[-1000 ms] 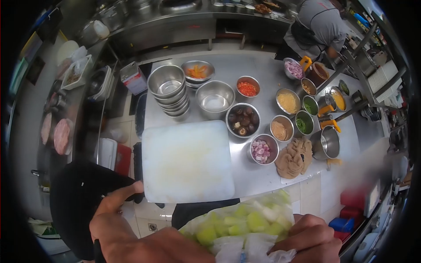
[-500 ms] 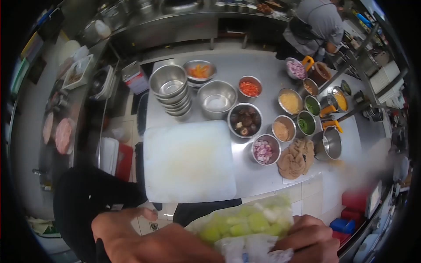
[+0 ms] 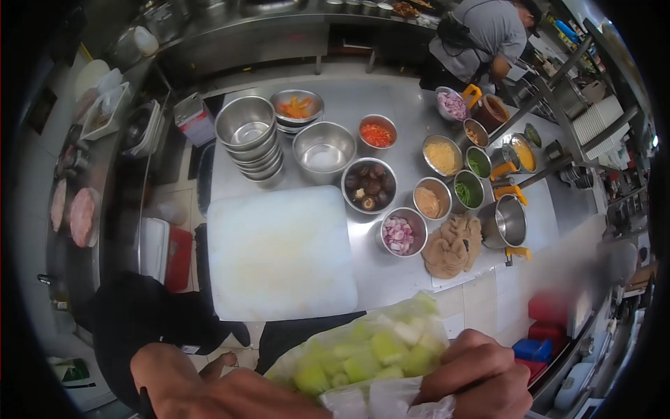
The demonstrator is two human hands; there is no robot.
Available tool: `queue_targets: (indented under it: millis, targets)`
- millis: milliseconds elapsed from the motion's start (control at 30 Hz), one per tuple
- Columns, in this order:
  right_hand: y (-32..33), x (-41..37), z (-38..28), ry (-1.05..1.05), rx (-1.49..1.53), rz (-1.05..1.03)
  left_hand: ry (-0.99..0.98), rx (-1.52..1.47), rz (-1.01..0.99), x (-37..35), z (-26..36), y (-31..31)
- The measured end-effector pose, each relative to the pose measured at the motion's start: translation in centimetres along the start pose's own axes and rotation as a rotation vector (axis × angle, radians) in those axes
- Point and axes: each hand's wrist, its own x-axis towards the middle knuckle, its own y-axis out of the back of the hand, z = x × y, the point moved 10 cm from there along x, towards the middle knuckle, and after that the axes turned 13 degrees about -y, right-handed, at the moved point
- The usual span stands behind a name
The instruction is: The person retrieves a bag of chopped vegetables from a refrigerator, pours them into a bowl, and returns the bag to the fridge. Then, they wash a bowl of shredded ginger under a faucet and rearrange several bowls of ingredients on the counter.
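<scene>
bag [image 3: 366,357] between left hand [image 3: 244,397] and right hand [image 3: 480,373]; left grip unclear

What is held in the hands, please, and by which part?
A clear plastic bag of green pieces: the right hand grips its near right edge; whether the left hand grips too cannot be told.

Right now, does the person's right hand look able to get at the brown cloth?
Probably yes, if it lets go: the right hand grips the bag of green pieces, but the way to the brown cloth near the edge of the table looks open.
</scene>
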Motion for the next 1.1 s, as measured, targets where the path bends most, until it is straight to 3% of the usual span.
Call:
queue_targets:
  millis: [67, 100, 167, 200, 233, 267, 300, 333, 367, 400, 467, 500, 600, 633, 700, 833, 1100]
  targets:
    - [0.2, -0.2, -0.6, 0.036, -0.096, 0.048, -0.049, 0.002, -0.055, -0.4, 0.2, -1.3]
    - [-0.3, 0.1, -0.8, -0.008, -0.181, -0.174, -0.036, 0.003, -0.053, -1.1, -0.5, -2.9]
    - [-0.4, 0.5, -1.6, -0.062, -0.232, -0.213, -0.282, 0.271, 0.601, -3.7, 0.9, -0.8]
    - [-0.8, 0.2, -1.2, -0.121, -0.296, -0.246, -0.270, 0.280, 0.602, -3.9, 1.1, -1.4]
    - [-0.3, 0.0, -1.5, -0.137, -0.253, -0.053, -0.197, 0.229, 0.652, -3.8, 0.7, -1.0]
    - [-0.5, -0.4, -1.4, -0.137, -0.240, -0.059, -0.124, 0.180, 0.703, -3.8, 0.2, -0.6]
    - [-0.4, -0.6, -1.7, -0.084, -0.271, -0.008, -0.110, 0.194, 0.703, -3.8, 0.2, 0.4]
    - [-0.2, -0.7, -2.0, -0.030, -0.301, 0.039, -0.106, 0.056, 0.554, -2.9, -0.6, 0.7]
    - [-0.3, -0.6, -2.1, 0.001, -0.295, -0.060, -0.102, -0.094, 0.406, -2.2, -1.0, 0.0]
    - [-0.5, -0.8, -2.0, 0.000, -0.278, -0.065, -0.087, -0.086, 0.411, -2.4, -1.1, -0.4]
    - [-0.3, -1.8, -2.7, 0.084, -0.397, 0.129, -0.212, 0.126, 0.530, -3.3, 0.0, -0.6]
    - [-0.3, -2.8, -2.9, 0.136, -0.422, 0.330, -0.178, 0.147, 0.535, -3.8, -0.2, -0.8]
    - [-0.4, -1.9, -3.0, 0.108, -0.429, 0.205, -0.253, 0.024, 0.564, -4.3, -0.3, -0.8]
    - [-0.2, -1.2, -2.6, 0.074, -0.328, 0.068, -0.231, 0.052, 0.565, -4.3, -0.8, -0.5]
    - [0.5, -0.8, -2.4, 0.049, -0.326, 0.064, -0.137, 0.049, 0.584, -4.5, -1.5, -0.6]
    - [0.8, -0.3, -0.6, -0.041, -0.130, -0.012, -0.208, 0.131, 0.709, -3.8, -0.7, -1.1]
    - [1.0, -0.3, 0.9, -0.017, -0.007, 0.052, -0.011, 0.022, 0.121, -4.0, -1.3, -3.5]
